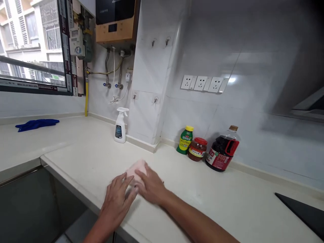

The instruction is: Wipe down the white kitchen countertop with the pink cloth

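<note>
A pale pink cloth [137, 167], slightly blurred, lies bunched on the white countertop [177, 209]. My right hand [152, 185] presses down on it from the right, thumb and fingers gripping it; part of the cloth is hidden under the palm. At the cloth's left edge is my left hand [116, 198], its fingers stretched out and its thumb apart. Its fingertips reach the near side of the cloth, and it holds nothing that I can see. Behind both hands, by the wall pillar, stands a white spray bottle [120, 126].
Against the back wall stand a green bottle with a yellow cap [185, 141], a red-lidded jar [197, 150] and a large dark sauce bottle [221, 152]. A blue cloth [37, 125] lies at far left. At right is a black panel [303, 212]. The counter's front edge [73, 182] runs below.
</note>
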Tool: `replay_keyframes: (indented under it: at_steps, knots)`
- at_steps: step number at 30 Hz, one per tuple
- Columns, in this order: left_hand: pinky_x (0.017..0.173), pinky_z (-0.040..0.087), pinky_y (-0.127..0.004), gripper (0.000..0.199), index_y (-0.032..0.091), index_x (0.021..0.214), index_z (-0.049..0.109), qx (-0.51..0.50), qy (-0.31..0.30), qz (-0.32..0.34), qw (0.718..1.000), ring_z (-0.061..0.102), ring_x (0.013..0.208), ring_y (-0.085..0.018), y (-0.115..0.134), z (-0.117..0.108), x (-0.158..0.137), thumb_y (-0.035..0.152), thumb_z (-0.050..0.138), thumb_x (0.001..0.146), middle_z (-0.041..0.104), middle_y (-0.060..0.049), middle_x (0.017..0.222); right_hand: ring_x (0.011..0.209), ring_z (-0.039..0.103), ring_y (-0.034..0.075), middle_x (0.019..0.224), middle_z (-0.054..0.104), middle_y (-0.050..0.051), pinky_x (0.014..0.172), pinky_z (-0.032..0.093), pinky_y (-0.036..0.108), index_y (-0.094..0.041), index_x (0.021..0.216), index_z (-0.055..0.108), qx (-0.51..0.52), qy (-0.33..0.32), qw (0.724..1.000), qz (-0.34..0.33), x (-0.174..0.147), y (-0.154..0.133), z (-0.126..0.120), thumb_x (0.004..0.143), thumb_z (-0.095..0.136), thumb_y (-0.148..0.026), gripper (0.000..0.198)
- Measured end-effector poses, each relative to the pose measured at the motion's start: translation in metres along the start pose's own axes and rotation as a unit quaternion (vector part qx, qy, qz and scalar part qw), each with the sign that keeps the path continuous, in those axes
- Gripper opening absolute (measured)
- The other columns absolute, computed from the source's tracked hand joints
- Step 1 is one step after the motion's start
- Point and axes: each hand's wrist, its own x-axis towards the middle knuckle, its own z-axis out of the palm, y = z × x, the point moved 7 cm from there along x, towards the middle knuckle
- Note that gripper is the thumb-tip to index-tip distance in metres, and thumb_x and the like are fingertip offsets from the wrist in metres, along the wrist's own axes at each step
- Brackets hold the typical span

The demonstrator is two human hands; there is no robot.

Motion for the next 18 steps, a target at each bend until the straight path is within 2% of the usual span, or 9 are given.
replay_keyframes:
  at_steps: [3,6,9,13,16,18]
  knots:
    - [0.109,0.039,-0.055,0.047,0.029,0.139,0.056,-0.006,-0.023,-0.04,0.999,0.045,0.137,-0.029,-0.004,0.002,0.0,0.051,0.042,0.099,0.053,-0.009,0.145,0.148,0.019,0.033,0.164,0.012,0.011,0.118,0.028,0.052,-0.032,0.153,0.032,0.031,0.025,0.995,-0.092,-0.05,-0.029,-0.002,0.086,0.067,-0.041,0.076]
    - [0.111,0.038,-0.055,0.049,0.027,0.138,0.056,0.001,-0.035,-0.059,0.998,0.044,0.138,-0.029,-0.005,0.001,0.0,0.053,0.039,0.1,0.053,-0.009,0.147,0.149,0.019,0.029,0.164,0.014,0.008,0.118,0.031,0.049,-0.032,0.152,0.033,0.035,0.058,0.991,-0.111,-0.103,-0.015,-0.013,0.086,0.063,-0.031,0.072]
    - [0.109,0.041,-0.053,0.045,0.028,0.13,0.062,0.015,-0.044,-0.04,0.998,0.048,0.134,-0.028,0.001,0.0,0.0,0.054,0.041,0.099,0.058,-0.007,0.141,0.147,0.025,0.025,0.163,0.02,0.007,0.117,0.035,0.046,-0.032,0.151,0.036,0.01,0.082,0.996,-0.045,-0.15,0.036,-0.029,0.094,0.052,-0.033,0.06]
    - [0.106,0.043,-0.049,0.039,0.031,0.12,0.068,0.029,-0.05,-0.006,0.998,0.053,0.13,-0.027,0.011,-0.001,-0.001,0.052,0.042,0.1,0.064,-0.004,0.133,0.142,0.036,0.027,0.157,0.034,0.01,0.115,0.038,0.049,-0.028,0.149,0.043,-0.033,0.088,0.991,0.096,-0.204,0.132,-0.048,0.098,0.045,-0.048,0.055]
    - [0.106,0.043,-0.047,0.039,0.03,0.118,0.068,0.03,-0.06,0.006,0.998,0.053,0.13,-0.025,0.016,-0.001,-0.001,0.051,0.041,0.101,0.066,-0.004,0.131,0.136,0.045,0.028,0.15,0.045,0.013,0.111,0.042,0.048,-0.023,0.147,0.045,-0.074,0.097,0.973,0.198,-0.221,0.196,-0.066,0.097,0.041,-0.053,0.058]
    - [0.105,0.043,-0.046,0.04,0.03,0.118,0.068,0.027,-0.068,0.002,0.997,0.054,0.129,-0.025,0.016,0.0,0.0,0.051,0.039,0.102,0.067,-0.003,0.129,0.13,0.051,0.029,0.144,0.051,0.016,0.103,0.047,0.048,-0.02,0.146,0.046,-0.11,0.096,0.954,0.263,-0.216,0.226,-0.078,0.097,0.037,-0.052,0.059]
